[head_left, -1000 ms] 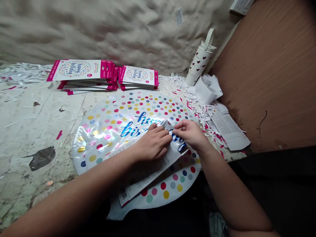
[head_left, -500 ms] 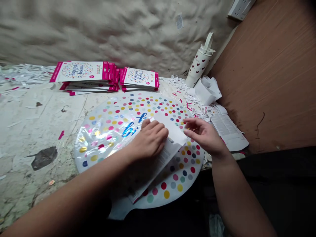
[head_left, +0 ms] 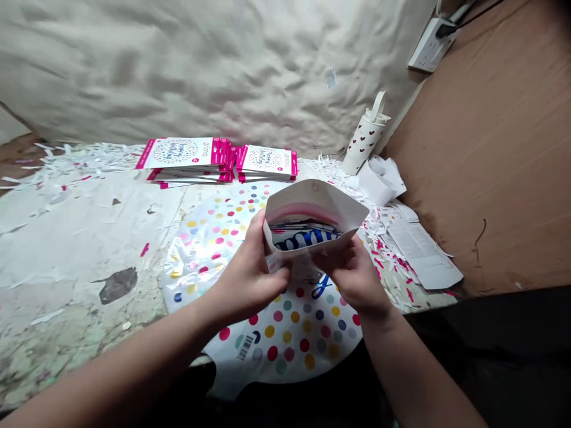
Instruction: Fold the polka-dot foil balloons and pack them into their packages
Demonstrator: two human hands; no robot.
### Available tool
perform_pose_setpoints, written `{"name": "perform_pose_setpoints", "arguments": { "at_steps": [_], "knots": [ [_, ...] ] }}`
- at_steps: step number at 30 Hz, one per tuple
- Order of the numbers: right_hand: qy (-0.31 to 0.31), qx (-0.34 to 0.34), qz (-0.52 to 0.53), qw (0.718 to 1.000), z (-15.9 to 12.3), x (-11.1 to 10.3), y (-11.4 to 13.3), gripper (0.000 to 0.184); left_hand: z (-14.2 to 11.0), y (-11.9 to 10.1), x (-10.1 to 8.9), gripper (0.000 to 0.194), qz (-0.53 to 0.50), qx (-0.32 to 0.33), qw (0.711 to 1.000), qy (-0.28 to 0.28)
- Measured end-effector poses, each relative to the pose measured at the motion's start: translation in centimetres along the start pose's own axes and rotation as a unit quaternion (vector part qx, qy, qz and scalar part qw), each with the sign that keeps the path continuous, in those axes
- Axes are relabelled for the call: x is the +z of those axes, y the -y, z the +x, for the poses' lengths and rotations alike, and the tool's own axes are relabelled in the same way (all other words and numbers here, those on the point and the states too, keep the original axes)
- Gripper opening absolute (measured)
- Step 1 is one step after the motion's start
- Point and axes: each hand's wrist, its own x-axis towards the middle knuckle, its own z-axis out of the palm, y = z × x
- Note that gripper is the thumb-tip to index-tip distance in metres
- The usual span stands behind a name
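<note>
A white paper envelope (head_left: 312, 199) is held up in front of me, its mouth spread wide toward my face. Inside lies a folded foil balloon (head_left: 307, 238) with blue lettering and a coloured dot showing. My left hand (head_left: 259, 267) grips the envelope's left side, thumb on the near face. My right hand (head_left: 357, 273) grips the right side, its fingertips partly hidden beneath. Under both hands a flat, round, dotted foil balloon (head_left: 285, 333) with blue lettering is spread on the table, its tail hanging over the front edge.
Two stacks of pink-and-white packets, a left stack (head_left: 178, 154) and a right stack (head_left: 267, 160), stand at the back. A heart-patterned bottle (head_left: 363, 142), a paper roll (head_left: 379, 181) and printed sheets (head_left: 423, 249) lie rightward amid paper shreds (head_left: 84, 157). A power strip (head_left: 432, 47) hangs above.
The envelope was lying on the balloon under my left hand, with my right hand open beside it. Now both hands hold it raised, and its mouth has opened.
</note>
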Motion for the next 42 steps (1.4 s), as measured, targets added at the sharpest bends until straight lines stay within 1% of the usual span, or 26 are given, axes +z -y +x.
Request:
{"name": "perform_pose_setpoints", "arguments": {
  "at_steps": [2, 5, 6, 8, 10, 12, 13, 14, 15, 16, 17, 18, 19, 21, 22, 26, 28, 30, 31, 32, 35, 36, 37, 38, 41, 42],
  "knots": [
    [0.008, 0.009, -0.025, 1.0, 0.0, 0.0, 0.6, 0.035, -0.2, -0.1, 0.1, 0.065, -0.056, -0.028, 0.998, -0.018],
    [0.005, 0.009, -0.086, 0.996, 0.2, -0.4, 1.7, 0.041, -0.4, -0.7, -0.4, 0.075, -0.135, -0.097, 0.986, -0.021],
    [-0.004, 0.001, -0.101, 0.995, 0.4, -0.6, 2.0, 0.041, -0.4, -1.0, -0.7, 0.071, -0.146, -0.123, 0.982, -0.016],
    [-0.011, -0.015, -0.101, 0.995, 1.1, -1.0, 2.3, 0.038, -0.5, -1.3, -1.1, 0.05, -0.16, -0.172, 0.972, 0.0],
    [0.017, 0.001, -0.086, 0.996, 2.0, -1.4, 2.1, 0.032, -0.6, -1.2, -1.4, 0.028, -0.181, -0.221, 0.958, 0.019],
    [0.062, 0.053, -0.1, 0.992, 2.8, -1.8, 1.5, 0.031, -1.0, -0.6, -1.4, 0.022, -0.215, -0.276, 0.936, 0.04],
    [0.061, 0.072, -0.13, 0.987, 3.1, -1.9, 1.1, 0.035, -1.3, -0.1, -1.3, 0.023, -0.235, -0.307, 0.921, 0.044],
    [0.041, 0.072, -0.177, 0.981, 3.3, -1.9, 0.7, 0.037, -1.6, 0.4, -1.2, 0.024, -0.255, -0.338, 0.905, 0.041],
    [0.01, 0.05, -0.234, 0.971, 3.2, -1.8, 0.3, 0.036, -2.0, 0.9, -0.9, 0.025, -0.271, -0.369, 0.889, 0.03],
    [-0.01, 0.01, -0.295, 0.955, 2.9, -1.5, -0.1, 0.031, -2.4, 1.3, -0.7, 0.025, -0.281, -0.397, 0.873, 0.018],
    [-0.008, -0.04, -0.351, 0.935, 2.4, -1.0, -0.5, 0.024, -2.8, 1.6, -0.3, 0.025, -0.283, -0.421, 0.862, 0.004],
    [0.018, -0.09, -0.394, 0.914, 1.8, -0.4, -0.8, 0.017, -3.2, 1.8, 0.0, 0.025, -0.276, -0.438, 0.856, -0.004],
    [0.062, -0.131, -0.423, 0.894, 1.1, 0.2, -1.1, 0.014, -3.6, 1.9, 0.4, 0.026, -0.265, -0.449, 0.853, -0.006],
    [0.142, -0.176, -0.449, 0.864, -0.1, 1.4, -1.5, 0.018, -4.2, 1.9, 1.0, 0.03, -0.24, -0.454, 0.858, 0.0],
    [0.156, -0.185, -0.456, 0.856, -0.6, 1.9, -1.6, 0.019, -4.4, 1.8, 1.2, 0.031, -0.228, -0.45, 0.864, 0.004],
    [0.168, -0.205, -0.486, 0.833, -1.2, 3.0, -1.6, 0.019, -4.8, 1.5, 1.6, 0.036, -0.169, -0.411, 0.896, 0.014],
    [0.179, -0.218, -0.513, 0.811, -1.1, 3.2, -1.6, 0.022, -4.8, 1.3, 1.7, 0.038, -0.14, -0.396, 0.907, 0.015],
    [0.178, -0.229, -0.542, 0.789, -1.0, 3.2, -1.7, 0.023, -4.8, 1.3, 1.9, 0.038, -0.126, -0.394, 0.91, 0.018],
    [0.172, -0.228, -0.548, 0.786, -1.0, 3.1, -1.8, 0.022, -4.8, 1.2, 1.9, 0.038, -0.124, -0.397, 0.909, 0.022],
    [0.166, -0.221, -0.544, 0.793, -1.0, 3.0, -1.9, 0.021, -4.8, 1.3, 2.0, 0.039, -0.126, -0.4, 0.907, 0.026],
    [0.174, -0.176, -0.495, 0.833, -0.9, 2.4, -1.8, 0.019, -4.8, 1.5, 2.1, 0.041, -0.147, -0.417, 0.896, 0.037],
    [0.186, -0.17, -0.486, 0.837, -1.0, 2.2, -1.8, 0.018, -4.8, 1.6, 2.2, 0.041, -0.151, -0.419, 0.894, 0.039],
    [0.195, -0.174, -0.489, 0.832, -1.1, 2.1, -1.7, 0.018, -4.8, 1.6, 2.2, 0.041, -0.154, -0.419, 0.894, 0.041],
    [0.201, -0.187, -0.504, 0.819, -1.3, 2.2, -1.7, 0.018, -4.8, 1.6, 2.2, 0.04, -0.149, -0.415, 0.896, 0.044],
    [0.2, -0.23, -0.571, 0.762, -1.7, 2.4, -1.8, 0.023, -4.8, 1.3, 2.4, 0.04, -0.121, -0.404, 0.905, 0.056],
    [0.197, -0.235, -0.585, 0.751, -1.7, 2.5, -2.0, 0.024, -4.8, 1.1, 2.4, 0.041, -0.117, -0.404, 0.905, 0.061]
  ]
}}
